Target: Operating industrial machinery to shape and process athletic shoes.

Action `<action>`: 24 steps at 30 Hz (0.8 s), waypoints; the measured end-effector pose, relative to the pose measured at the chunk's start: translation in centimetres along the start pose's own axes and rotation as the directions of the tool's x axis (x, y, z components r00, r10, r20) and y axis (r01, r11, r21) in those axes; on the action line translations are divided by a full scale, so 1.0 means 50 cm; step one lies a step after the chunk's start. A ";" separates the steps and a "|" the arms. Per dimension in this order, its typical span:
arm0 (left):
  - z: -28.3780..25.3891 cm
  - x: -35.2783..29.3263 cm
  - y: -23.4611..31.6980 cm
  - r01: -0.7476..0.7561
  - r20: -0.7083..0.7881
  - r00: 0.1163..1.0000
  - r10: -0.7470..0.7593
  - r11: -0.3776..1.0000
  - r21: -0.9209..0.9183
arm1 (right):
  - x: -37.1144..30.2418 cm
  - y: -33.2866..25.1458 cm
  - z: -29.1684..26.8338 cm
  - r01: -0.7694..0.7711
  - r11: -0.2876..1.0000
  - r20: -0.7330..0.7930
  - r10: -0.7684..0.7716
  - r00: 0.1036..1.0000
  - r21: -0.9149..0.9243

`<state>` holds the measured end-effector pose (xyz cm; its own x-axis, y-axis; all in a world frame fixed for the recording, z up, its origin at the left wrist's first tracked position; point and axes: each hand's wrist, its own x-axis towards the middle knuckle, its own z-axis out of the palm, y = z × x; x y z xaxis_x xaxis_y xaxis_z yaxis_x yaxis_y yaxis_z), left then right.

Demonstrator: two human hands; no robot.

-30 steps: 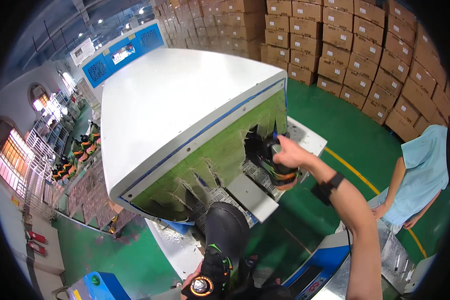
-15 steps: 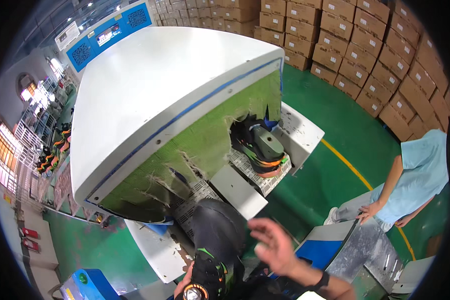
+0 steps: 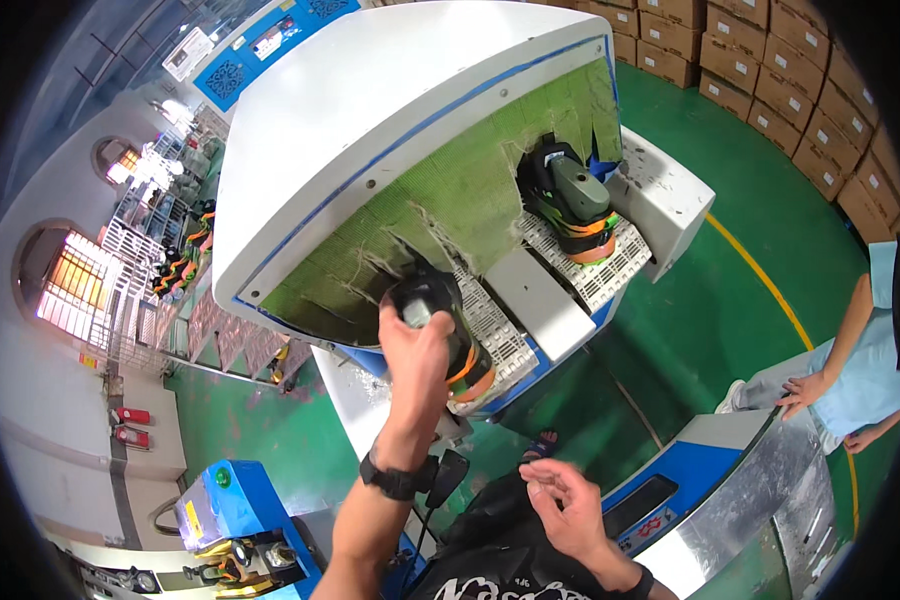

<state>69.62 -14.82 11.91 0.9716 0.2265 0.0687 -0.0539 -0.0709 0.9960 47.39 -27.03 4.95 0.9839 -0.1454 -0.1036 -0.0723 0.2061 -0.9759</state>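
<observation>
My left hand (image 3: 417, 338) grips the top of a black and orange shoe (image 3: 467, 372), thumb and fingers closed around its upper opening. The shoe rests on the left white slatted conveyor (image 3: 500, 338), its far end against the torn green mesh curtain (image 3: 370, 260) of a large white machine. On the right slatted conveyor (image 3: 620, 262) sits a second black and orange shoe (image 3: 582, 228), with a grey-green last (image 3: 576, 188) in it, partly under the curtain. My right hand (image 3: 568, 508) hangs free before my body, fingers loosely bent, holding nothing.
A white divider (image 3: 540, 305) stands between the conveyors. At right, a blue and grey machine (image 3: 700, 500) has a metal top, and a person in a light blue shirt (image 3: 860, 350) stands by it. Stacked cartons (image 3: 770, 70) line the back; a blue machine (image 3: 235, 510) sits lower left.
The shoe in my left hand has gone from close to my body onto the left conveyor at the curtain. My right hand has lowered, and the whole view has shifted.
</observation>
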 end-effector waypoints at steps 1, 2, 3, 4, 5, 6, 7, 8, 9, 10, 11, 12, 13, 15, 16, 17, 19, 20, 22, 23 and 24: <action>0.008 0.015 0.004 0.033 -0.050 0.998 -0.030 0.997 0.068 | -0.013 0.010 0.004 -0.046 0.998 -0.026 0.047 0.999 0.031; 0.014 0.021 0.009 0.028 -0.022 0.999 -0.027 0.997 0.067 | -0.023 0.016 0.007 -0.090 0.994 -0.053 0.094 0.994 0.066; 0.016 0.022 0.015 0.012 -0.075 0.997 -0.006 0.996 0.084 | -0.029 0.018 0.009 -0.085 0.990 -0.090 0.096 0.991 0.110; 0.014 0.010 0.019 -0.014 -0.058 0.998 0.018 0.997 0.081 | -0.032 0.018 0.009 -0.072 0.992 -0.072 0.080 0.994 0.105; 0.006 -0.007 0.023 -0.049 -0.042 0.998 0.051 0.997 0.053 | -0.033 0.015 0.009 -0.079 0.992 -0.106 0.090 0.990 0.102; -0.006 -0.029 0.023 -0.122 0.006 0.992 0.122 0.991 0.058 | -0.030 0.013 0.006 -0.079 0.991 -0.157 0.096 0.983 0.111; -0.020 -0.058 0.020 -0.171 0.005 0.985 0.171 0.980 0.100 | -0.026 0.011 0.002 -0.038 0.994 -0.177 0.055 0.983 0.099; -0.042 -0.089 0.014 -0.255 0.056 0.966 0.254 0.966 0.027 | -0.019 0.011 -0.003 -0.076 0.993 -0.186 0.091 0.978 0.087; -0.073 -0.118 0.012 -0.390 0.139 0.918 0.371 0.909 0.146 | -0.014 0.014 -0.008 -0.067 0.994 -0.207 0.083 0.975 0.085; -0.086 -0.143 0.003 -0.512 0.161 0.854 0.495 0.855 0.085 | -0.008 0.018 -0.011 0.007 0.996 -0.227 0.013 0.974 0.088; -0.105 -0.154 0.000 -0.605 0.343 0.749 0.567 0.796 0.005 | -0.003 0.023 -0.012 -0.006 0.998 -0.268 0.023 0.963 0.066; -0.115 -0.170 -0.002 -0.451 0.459 0.770 0.443 0.887 -0.098 | -0.002 0.027 -0.009 -0.100 0.992 -0.333 0.121 0.935 0.081; -0.125 -0.172 -0.001 -0.409 0.604 0.722 0.338 0.912 -0.021 | 0.002 0.030 -0.002 -0.097 0.995 -0.325 0.082 0.942 -0.030; -0.121 -0.173 0.007 -0.326 0.823 0.566 0.043 0.929 0.176 | 0.006 0.030 0.018 -0.135 0.970 -0.409 0.042 0.912 -0.202; -0.113 -0.166 0.009 -0.396 0.925 0.378 -0.049 0.894 0.209 | 0.001 0.028 0.025 -0.228 0.970 -0.419 0.174 0.891 -0.081; -0.094 -0.171 0.005 -0.352 0.970 0.238 -0.053 0.926 0.137 | 0.012 0.035 0.032 -0.089 0.984 -0.491 0.001 0.871 -0.157; -0.062 -0.197 0.016 -0.414 0.999 -0.025 -0.040 0.910 0.026 | -0.018 0.017 0.036 -0.210 0.974 -0.470 0.148 0.870 -0.082; -0.047 -0.213 0.027 -0.389 0.990 -0.112 -0.083 0.921 0.033 | -0.036 0.002 0.035 -0.143 0.982 -0.468 0.071 0.881 -0.120; -0.020 -0.250 0.052 -0.262 0.969 -0.226 -0.098 0.964 0.036 | -0.083 -0.023 0.029 0.053 0.978 -0.583 -0.162 0.796 -0.200; -0.009 -0.267 0.065 -0.124 0.948 -0.272 -0.167 0.983 0.138 | -0.116 -0.029 0.032 0.099 0.973 -0.683 -0.218 0.697 -0.210; 0.002 -0.292 0.067 0.010 0.913 -0.322 -0.249 0.964 0.267 | -0.156 -0.023 0.034 0.081 0.981 -0.764 -0.190 0.617 -0.179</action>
<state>55.27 -18.44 14.22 -0.0890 -0.9424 -0.3223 0.0191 -0.3252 0.9455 40.07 -24.47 7.22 0.4961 -0.8679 -0.0256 -0.0208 0.0176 -0.9996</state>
